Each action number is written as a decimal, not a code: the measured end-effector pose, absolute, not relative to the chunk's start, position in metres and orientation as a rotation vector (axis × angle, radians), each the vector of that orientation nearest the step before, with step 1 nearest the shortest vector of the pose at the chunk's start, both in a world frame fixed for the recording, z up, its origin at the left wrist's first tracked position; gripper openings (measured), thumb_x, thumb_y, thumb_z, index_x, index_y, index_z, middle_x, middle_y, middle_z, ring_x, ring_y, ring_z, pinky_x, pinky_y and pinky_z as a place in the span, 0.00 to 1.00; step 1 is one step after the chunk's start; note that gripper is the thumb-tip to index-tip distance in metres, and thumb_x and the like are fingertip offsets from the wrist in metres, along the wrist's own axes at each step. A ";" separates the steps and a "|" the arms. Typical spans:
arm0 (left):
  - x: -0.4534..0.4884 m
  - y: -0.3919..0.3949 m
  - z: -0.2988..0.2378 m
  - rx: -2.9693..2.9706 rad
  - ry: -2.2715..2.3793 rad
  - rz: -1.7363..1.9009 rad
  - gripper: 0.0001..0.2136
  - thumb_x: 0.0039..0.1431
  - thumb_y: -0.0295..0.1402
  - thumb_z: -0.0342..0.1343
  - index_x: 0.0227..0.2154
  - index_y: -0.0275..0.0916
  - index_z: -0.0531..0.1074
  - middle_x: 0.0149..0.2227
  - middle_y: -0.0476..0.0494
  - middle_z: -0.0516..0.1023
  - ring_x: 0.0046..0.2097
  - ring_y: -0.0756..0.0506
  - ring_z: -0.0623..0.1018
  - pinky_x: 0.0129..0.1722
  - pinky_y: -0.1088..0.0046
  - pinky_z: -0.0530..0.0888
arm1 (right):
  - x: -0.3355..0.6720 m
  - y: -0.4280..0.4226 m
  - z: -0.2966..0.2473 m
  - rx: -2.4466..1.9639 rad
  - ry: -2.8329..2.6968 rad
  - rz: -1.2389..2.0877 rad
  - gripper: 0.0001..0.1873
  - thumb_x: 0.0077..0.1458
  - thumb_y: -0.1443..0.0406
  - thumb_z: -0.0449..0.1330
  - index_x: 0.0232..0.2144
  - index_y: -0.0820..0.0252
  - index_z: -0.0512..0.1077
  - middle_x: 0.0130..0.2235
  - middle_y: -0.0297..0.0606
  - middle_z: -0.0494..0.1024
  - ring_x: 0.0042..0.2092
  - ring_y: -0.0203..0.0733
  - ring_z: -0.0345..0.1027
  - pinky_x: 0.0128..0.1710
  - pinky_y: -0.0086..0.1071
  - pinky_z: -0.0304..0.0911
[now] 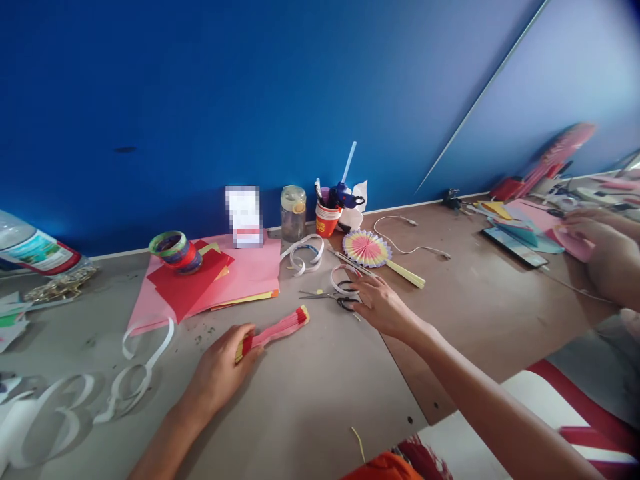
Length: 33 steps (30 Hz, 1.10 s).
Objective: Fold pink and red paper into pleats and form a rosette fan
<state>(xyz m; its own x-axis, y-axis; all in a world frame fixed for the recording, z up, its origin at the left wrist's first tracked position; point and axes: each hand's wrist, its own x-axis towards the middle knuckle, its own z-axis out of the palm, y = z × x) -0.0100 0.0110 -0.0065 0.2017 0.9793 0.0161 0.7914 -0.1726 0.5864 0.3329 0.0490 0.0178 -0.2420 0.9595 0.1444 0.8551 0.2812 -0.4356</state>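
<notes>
My left hand (220,367) is closed around one end of a folded pink paper strip with red and yellow ends (277,328), which lies low over the table. My right hand (380,303) reaches forward with fingers spread and rests on the handles of a pair of scissors (327,297). A white tape loop (344,277) lies just beyond the fingers. A round pleated paper fan on a yellow stick (370,249) lies behind that.
Pink and red paper sheets (215,283) with stacked tape rolls (175,251) sit at left. A glass jar (293,212) and a cup of pens (327,217) stand by the blue wall. Curled white strips (135,373) lie at front left. Another person's hands (600,243) work at right near a phone (515,245).
</notes>
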 end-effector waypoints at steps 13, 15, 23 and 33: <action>-0.012 0.010 -0.008 2.146 1.672 0.688 0.16 0.62 0.46 0.44 0.32 0.42 0.70 0.29 0.46 0.80 0.30 0.46 0.79 0.30 0.73 0.72 | 0.323 0.068 -0.004 -1.710 -2.291 0.175 0.09 0.52 0.66 0.58 0.36 0.59 0.75 0.42 0.45 0.73 0.46 0.50 0.63 0.46 0.41 0.56; -0.010 0.011 -0.008 2.214 1.677 0.712 0.16 0.64 0.43 0.42 0.28 0.41 0.69 0.30 0.46 0.79 0.31 0.46 0.78 0.33 0.72 0.71 | 0.323 0.070 -0.005 -1.707 -2.292 0.157 0.07 0.52 0.67 0.56 0.33 0.59 0.75 0.40 0.44 0.74 0.44 0.48 0.63 0.44 0.39 0.56; -0.006 0.011 -0.014 2.269 1.816 0.717 0.14 0.63 0.38 0.45 0.24 0.40 0.66 0.33 0.44 0.77 0.36 0.44 0.76 0.40 0.65 0.65 | 0.324 0.068 0.011 -1.607 -2.161 0.157 0.06 0.54 0.68 0.53 0.28 0.59 0.69 0.34 0.41 0.75 0.38 0.45 0.65 0.40 0.37 0.56; -0.004 0.011 -0.007 2.132 1.827 0.763 0.10 0.58 0.36 0.50 0.23 0.40 0.66 0.27 0.47 0.75 0.31 0.47 0.74 0.35 0.69 0.67 | 0.281 0.026 0.081 -1.330 -1.862 0.705 0.07 0.60 0.64 0.51 0.30 0.58 0.65 0.29 0.34 0.71 0.29 0.35 0.61 0.29 0.29 0.57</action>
<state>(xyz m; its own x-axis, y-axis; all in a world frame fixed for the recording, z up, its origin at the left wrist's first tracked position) -0.0035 0.0108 -0.0071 0.0861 0.9681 0.2351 0.8476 -0.1952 0.4934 0.2810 0.0263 0.0812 -0.1984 0.9490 0.2450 0.5487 0.3147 -0.7745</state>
